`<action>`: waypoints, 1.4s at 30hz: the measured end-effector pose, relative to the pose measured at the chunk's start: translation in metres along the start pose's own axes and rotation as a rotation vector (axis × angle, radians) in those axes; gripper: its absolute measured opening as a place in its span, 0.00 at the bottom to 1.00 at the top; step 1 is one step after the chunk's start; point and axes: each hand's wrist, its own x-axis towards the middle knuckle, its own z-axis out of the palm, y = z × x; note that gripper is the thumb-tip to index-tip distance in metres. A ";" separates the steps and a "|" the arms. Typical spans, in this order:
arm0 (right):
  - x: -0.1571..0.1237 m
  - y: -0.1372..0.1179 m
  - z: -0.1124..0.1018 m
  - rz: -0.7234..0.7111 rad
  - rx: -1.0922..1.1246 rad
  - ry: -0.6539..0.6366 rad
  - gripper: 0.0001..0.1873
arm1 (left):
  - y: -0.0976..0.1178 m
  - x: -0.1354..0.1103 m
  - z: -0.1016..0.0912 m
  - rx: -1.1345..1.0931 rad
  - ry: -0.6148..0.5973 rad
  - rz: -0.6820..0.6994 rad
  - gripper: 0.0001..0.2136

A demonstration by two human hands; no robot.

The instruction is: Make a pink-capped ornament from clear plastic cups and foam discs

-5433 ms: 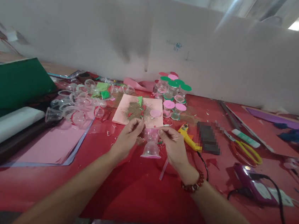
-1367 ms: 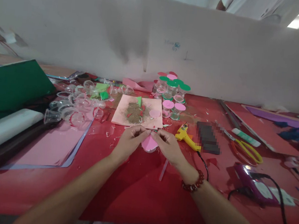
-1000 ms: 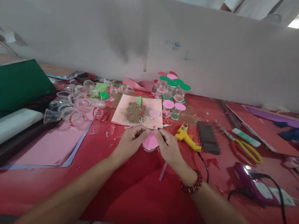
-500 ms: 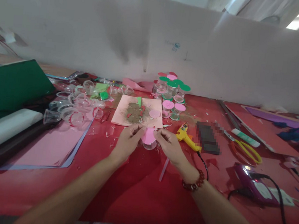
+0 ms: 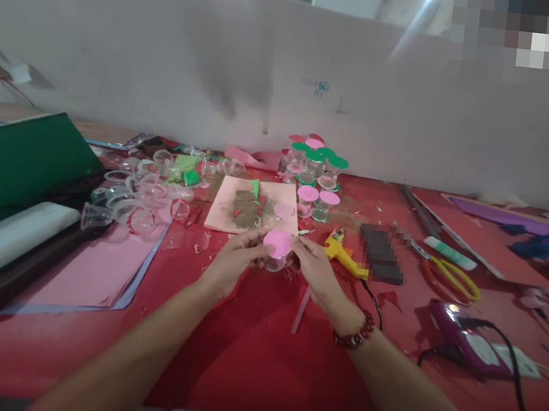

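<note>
A pink paper disc (image 5: pixel 278 243) lies on top of a small clear plastic cup (image 5: pixel 275 266) just above the red table. My left hand (image 5: pixel 238 257) is closed on the cup and disc from the left, its thumb near the disc's edge. From the right, my right hand (image 5: pixel 311 265) grips the same piece, fingertips at the disc's rim. Beyond my hands lies a pale pink sheet (image 5: pixel 213 214) bearing a brown grainy pile (image 5: pixel 246 208) and paper scraps. To the right of my right hand is a yellow glue gun (image 5: pixel 345 252); a glue stick (image 5: pixel 301 310) lies under my wrist.
Paired cups with green and pink discs (image 5: pixel 315 154) stand behind the sheet. Loose clear cups (image 5: pixel 143 192) crowd the left, beside pink paper (image 5: pixel 87 258). Rightward are a dark pixelated slab (image 5: pixel 381 253), scissors (image 5: pixel 453 276), a green-white tube (image 5: pixel 450 253) and a purple corded box (image 5: pixel 468 347).
My thumbs have shifted from the disc's upper edge to its sides, so more of the disc shows. The cup stays between my hands in nearly the same place.
</note>
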 end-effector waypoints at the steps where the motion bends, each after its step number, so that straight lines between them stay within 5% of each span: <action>1: 0.000 -0.001 0.000 -0.004 0.017 -0.005 0.22 | 0.000 0.000 0.000 0.004 -0.004 0.000 0.13; 14: 0.000 -0.006 0.000 0.047 0.025 0.056 0.25 | -0.008 0.004 -0.004 -0.065 0.045 -0.022 0.24; 24: 0.002 -0.002 0.000 -0.050 -0.063 0.043 0.22 | 0.004 0.004 0.001 -0.025 0.041 0.016 0.18; 34: 0.005 0.000 -0.003 -0.059 -0.117 0.040 0.23 | -0.001 0.010 -0.011 0.176 0.250 0.134 0.15; 42: 0.011 -0.003 -0.011 -0.158 0.005 0.348 0.15 | -0.007 0.012 -0.016 0.389 0.306 0.303 0.11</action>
